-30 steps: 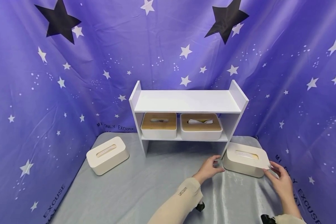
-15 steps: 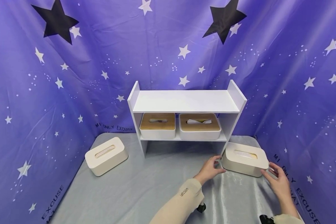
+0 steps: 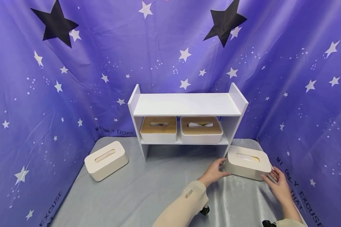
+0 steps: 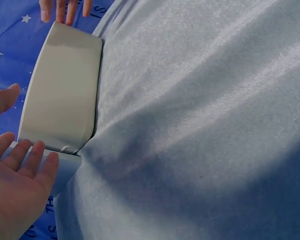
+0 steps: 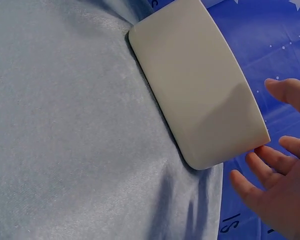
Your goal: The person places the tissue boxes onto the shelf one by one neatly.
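A cream tissue box point(image 3: 247, 162) with an oval slot on top lies on the cloth beside the shelf's right leg. My left hand point(image 3: 213, 171) is at its left end, thumb near the front corner and fingers by the shelf leg. In the left wrist view, the left hand's fingers point(image 4: 32, 157) look relaxed beside that end. At the opposite end, my right hand point(image 3: 279, 186) has its fingertips against the box's side and the thumb near the front corner. The right wrist view shows the right hand's fingers point(image 5: 262, 167) loosely extended, one fingertip touching the lower corner.
A white two-tier shelf point(image 3: 187, 104) stands at the back. On its middle board sit two white tissue boxes with wooden lids, one left point(image 3: 159, 129) and one right point(image 3: 201, 130). Another cream tissue box point(image 3: 106, 160) lies at the left. Purple star-patterned curtains point(image 3: 108, 41) enclose the grey cloth.
The head view has shifted slightly, so the scene sits a little further left and lower. Both hands have edged slightly nearer the cream box's ends; the box stays beside the shelf.
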